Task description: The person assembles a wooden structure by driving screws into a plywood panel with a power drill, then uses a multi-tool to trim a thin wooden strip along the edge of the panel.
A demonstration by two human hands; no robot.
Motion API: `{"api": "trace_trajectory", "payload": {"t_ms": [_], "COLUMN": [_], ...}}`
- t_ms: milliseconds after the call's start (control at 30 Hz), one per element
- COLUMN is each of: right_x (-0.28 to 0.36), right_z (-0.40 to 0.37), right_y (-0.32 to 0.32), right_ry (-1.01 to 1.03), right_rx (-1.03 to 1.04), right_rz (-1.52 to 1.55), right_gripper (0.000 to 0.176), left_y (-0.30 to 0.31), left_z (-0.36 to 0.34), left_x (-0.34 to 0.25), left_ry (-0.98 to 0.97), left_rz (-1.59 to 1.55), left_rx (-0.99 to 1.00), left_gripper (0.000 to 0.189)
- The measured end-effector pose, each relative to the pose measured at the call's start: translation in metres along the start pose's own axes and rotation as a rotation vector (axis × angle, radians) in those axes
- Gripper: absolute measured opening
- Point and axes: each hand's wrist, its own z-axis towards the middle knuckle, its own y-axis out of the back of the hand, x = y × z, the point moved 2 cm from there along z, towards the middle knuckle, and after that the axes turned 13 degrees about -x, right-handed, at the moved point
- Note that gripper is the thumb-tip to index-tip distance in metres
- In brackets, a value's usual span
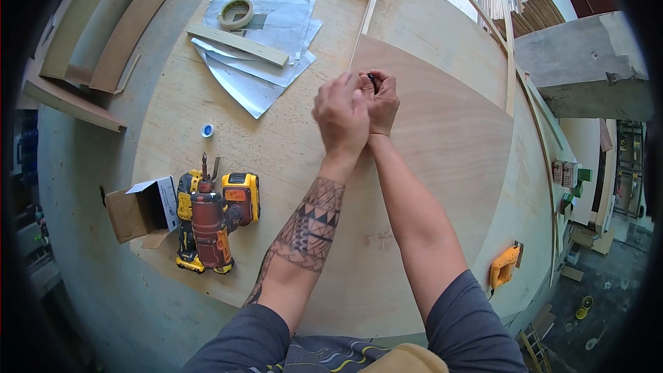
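My left hand (342,114), slightly blurred, is closed beside my right hand over the wooden panel (442,131); what it holds, if anything, is hidden. Between the curled fingers of my right hand (382,103) is a small dark object (372,79), too small to identify. The two hands touch or overlap near the panel's far corner. To the left lie paper sheets (257,97) with a tape roll (236,14) and a short wood strip (238,44) on them.
Yellow-black power drills (209,224) stand at the left beside an open cardboard box (131,215). A small blue-and-white round container (207,130) sits above them. An orange power tool (505,266) lies at the right. Long wood strips (510,72) run along the right side.
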Motion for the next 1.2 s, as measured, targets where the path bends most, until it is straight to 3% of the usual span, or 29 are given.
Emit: {"api": "trace_trajectory", "payload": {"t_ms": [200, 300, 333, 367, 400, 533, 700, 767, 867, 933, 967, 1033, 1067, 1200], "right_x": [0.000, -0.001, -0.002, -0.002, -0.002, -0.003, -0.003, -0.009, 0.001, 0.004, 0.005, 0.002, 0.001, 0.007], "right_z": [0.006, 0.002, 0.003, 0.005, 0.006, 0.003, 0.002, 0.002, 0.004, 0.002, 0.003, 0.004, 0.003, 0.005], "right_y": [0.002, 0.000, 0.000, -0.001, 0.000, -0.003, -0.001, -0.004, 0.000, 0.001, 0.001, -0.002, -0.002, 0.001], "right_ry": [-0.359, -0.235, -0.115, 0.007, -0.001, -0.041, -0.073, -0.197, -0.166, -0.139, -0.113, -0.032, 0.047, 0.055], "right_rx": [-0.110, -0.180, -0.176, -0.172, -0.181, -0.073, -0.083, -0.065, -0.063, -0.069, -0.076, -0.094, -0.113, -0.059], "right_rz": [0.070, 0.112, 0.067, 0.019, 0.031, 0.056, 0.075, 0.105, 0.060, 0.035, 0.013, 0.017, 0.023, -0.047], "right_gripper": [0.023, 0.021, 0.021, 0.022, 0.022, 0.021, 0.022, 0.024, 0.027, 0.024, 0.022, 0.020, 0.018, 0.016], "left_y": [-0.062, -0.056, -0.051, -0.050, -0.051, -0.054, -0.052, -0.053, -0.060, -0.057, -0.056, -0.054, -0.054, -0.049], "left_z": [0.035, 0.051, 0.063, 0.074, 0.082, 0.095, 0.106, 0.106, 0.105, 0.104, 0.107, 0.112, 0.115, 0.121], "left_x": [-0.018, -0.009, -0.010, -0.010, -0.009, -0.013, -0.023, -0.014, 0.006, 0.008, 0.007, 0.001, -0.003, -0.025], "left_ry": [0.036, 0.217, 0.201, 0.197, 0.196, -0.013, 0.017, 0.031, 0.115, 0.453, 0.453, 0.487, 0.488, 0.170], "left_rz": [0.078, 0.004, 0.018, 0.098, 0.179, 0.200, 0.337, 0.344, 0.208, 0.023, 0.020, 0.073, 0.071, 0.233], "left_rx": [0.264, 0.386, 0.388, 0.512, 0.635, 0.729, 0.848, 0.840, 0.876, 0.856, 0.857, 1.056, 1.056, 1.025], "left_gripper": [0.025, 0.023, 0.023, 0.023, 0.023, 0.020, 0.023, 0.025, 0.023, 0.022, 0.022, 0.021, 0.021, 0.025]}}
